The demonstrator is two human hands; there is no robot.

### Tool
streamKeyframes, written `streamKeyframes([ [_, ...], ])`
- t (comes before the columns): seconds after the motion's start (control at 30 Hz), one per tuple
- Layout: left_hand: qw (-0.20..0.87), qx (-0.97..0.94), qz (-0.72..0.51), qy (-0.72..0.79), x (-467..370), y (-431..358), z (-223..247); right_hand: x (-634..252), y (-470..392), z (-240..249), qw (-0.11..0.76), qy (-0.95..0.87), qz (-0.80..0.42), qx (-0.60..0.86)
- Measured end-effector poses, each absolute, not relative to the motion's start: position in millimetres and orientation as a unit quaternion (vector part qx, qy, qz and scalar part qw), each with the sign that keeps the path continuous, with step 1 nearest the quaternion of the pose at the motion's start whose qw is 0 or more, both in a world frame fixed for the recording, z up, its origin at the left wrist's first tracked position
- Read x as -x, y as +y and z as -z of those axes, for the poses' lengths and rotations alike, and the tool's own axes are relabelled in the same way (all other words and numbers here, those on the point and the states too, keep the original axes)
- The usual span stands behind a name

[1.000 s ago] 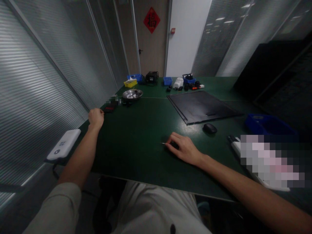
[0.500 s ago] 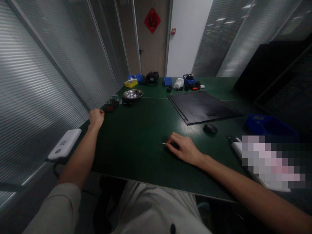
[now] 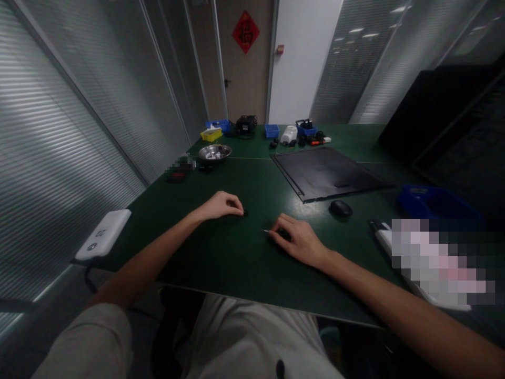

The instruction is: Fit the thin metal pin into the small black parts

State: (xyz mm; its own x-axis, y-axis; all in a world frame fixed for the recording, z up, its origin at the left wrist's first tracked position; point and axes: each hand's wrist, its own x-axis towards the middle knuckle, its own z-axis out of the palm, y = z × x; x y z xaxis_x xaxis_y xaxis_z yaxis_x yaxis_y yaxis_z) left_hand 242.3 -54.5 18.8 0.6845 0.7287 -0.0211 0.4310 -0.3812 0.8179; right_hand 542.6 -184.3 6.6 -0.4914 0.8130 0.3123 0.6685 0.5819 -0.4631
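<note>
My left hand [image 3: 224, 204] is over the middle of the green table, thumb and fingers pinched together. A small dark piece [image 3: 245, 213] shows at its fingertips, too small to name. To its right and nearer to me, my right hand [image 3: 294, 235] rests on the table with fingers closed. From its fingertips a thin, pale metal tip [image 3: 265, 230] sticks out to the left; the rest of this thin tool is hidden in the hand. The two hands are apart.
A black mouse [image 3: 341, 208] lies by a black mat [image 3: 331, 173]. A metal bowl [image 3: 215, 153] holds small pale pieces. Blue bin [image 3: 272, 131] and yellow bin [image 3: 212, 135] stand at the back. A white power-bank-like box [image 3: 103, 235] lies left, a blue tray [image 3: 437, 202] right.
My left hand has moved right, from the table's left edge to the middle, and a small dark piece now shows at its fingertips. My right hand stays almost still.
</note>
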Motion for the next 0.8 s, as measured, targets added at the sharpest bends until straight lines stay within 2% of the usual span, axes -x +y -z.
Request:
streamKeyframes([
  [0.13, 0.466, -0.845, -0.131, 0.227, -285.5, -94.6, -15.9, -541.8, -185.3, -8.7, 0.247, -0.843, -0.137, 0.457],
  [0.37, 0.501, -0.818, -0.147, 0.241, -290.1, -101.6, -13.4, -541.8, -186.1, -7.6, 0.241, -0.833, -0.136, 0.480],
  [0.57, 0.437, -0.866, -0.143, 0.197, -288.9, -100.0, -14.8, -543.6, -189.4, -10.8, 0.224, -0.841, -0.136, 0.474],
  [0.8, 0.434, -0.867, -0.142, 0.199, -288.4, -99.2, -14.3, -544.8, -190.9, -15.1, 0.211, -0.846, -0.125, 0.474],
])
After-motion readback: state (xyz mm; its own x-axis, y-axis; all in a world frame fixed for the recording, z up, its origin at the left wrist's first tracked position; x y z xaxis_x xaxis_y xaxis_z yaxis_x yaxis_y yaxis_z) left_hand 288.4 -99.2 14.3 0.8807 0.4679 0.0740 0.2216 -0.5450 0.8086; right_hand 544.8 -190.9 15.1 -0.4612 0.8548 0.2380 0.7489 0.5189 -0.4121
